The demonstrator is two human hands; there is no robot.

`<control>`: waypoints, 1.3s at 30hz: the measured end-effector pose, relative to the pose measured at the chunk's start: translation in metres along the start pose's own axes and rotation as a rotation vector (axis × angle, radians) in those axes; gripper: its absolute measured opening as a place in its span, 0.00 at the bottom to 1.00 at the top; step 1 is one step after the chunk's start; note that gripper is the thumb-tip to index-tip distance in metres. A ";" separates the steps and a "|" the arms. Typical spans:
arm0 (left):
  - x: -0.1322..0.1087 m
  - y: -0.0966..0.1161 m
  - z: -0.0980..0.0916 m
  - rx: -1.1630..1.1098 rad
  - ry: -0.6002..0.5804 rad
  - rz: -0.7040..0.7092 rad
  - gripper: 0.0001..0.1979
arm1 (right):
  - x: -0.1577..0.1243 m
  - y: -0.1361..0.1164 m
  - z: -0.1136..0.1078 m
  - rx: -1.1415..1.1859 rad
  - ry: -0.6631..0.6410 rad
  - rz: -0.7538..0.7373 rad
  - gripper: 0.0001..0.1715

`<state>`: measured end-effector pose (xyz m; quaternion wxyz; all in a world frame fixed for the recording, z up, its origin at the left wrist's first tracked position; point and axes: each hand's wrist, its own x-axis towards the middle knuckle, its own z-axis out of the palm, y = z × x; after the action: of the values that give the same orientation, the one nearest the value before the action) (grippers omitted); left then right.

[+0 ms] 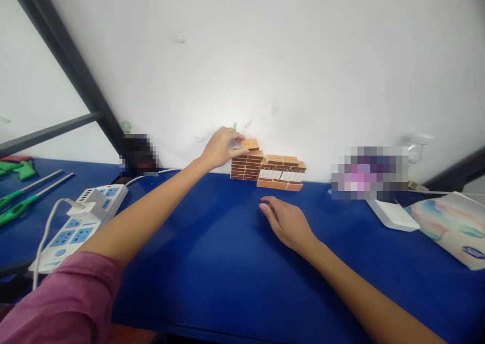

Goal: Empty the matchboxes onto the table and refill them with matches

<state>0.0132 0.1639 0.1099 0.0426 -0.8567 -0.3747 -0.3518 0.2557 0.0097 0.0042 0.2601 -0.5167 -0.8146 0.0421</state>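
Note:
Against the white wall at the back of the blue table (212, 263) stands a small structure of orange-brown matchboxes (265, 169): a tall stack on the left and a lower layered part on the right. My left hand (222, 147) pinches a single matchbox (250, 143) at the top of the tall stack. My right hand (286, 223) rests flat on the table in front of the structure, fingers stretched out and holding nothing.
A white power strip (78, 228) with a plugged adapter and cable lies at the left. Green-handled tools (18, 205) lie at the far left. A white box (394, 215) and a colourful tissue pack (452, 225) sit at the right.

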 end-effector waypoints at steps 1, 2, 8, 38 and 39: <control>0.006 -0.002 0.002 0.016 -0.004 -0.008 0.16 | 0.000 -0.001 0.000 -0.012 -0.005 -0.007 0.23; 0.009 -0.004 0.004 0.025 -0.009 -0.010 0.18 | -0.001 -0.002 -0.001 -0.024 -0.009 -0.012 0.23; -0.013 0.003 0.006 0.092 0.043 -0.017 0.17 | -0.001 -0.003 -0.002 -0.050 -0.018 -0.037 0.25; -0.161 0.021 0.006 0.004 0.062 0.031 0.13 | 0.006 0.030 0.008 -0.067 0.195 -0.181 0.13; -0.162 0.021 0.007 -0.003 0.064 0.028 0.13 | 0.006 0.030 0.009 -0.064 0.191 -0.186 0.13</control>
<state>-0.0449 0.0521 0.0064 0.0582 -0.8503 -0.3608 -0.3788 0.2744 0.0306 -0.0110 0.3227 -0.4485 -0.8315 -0.0576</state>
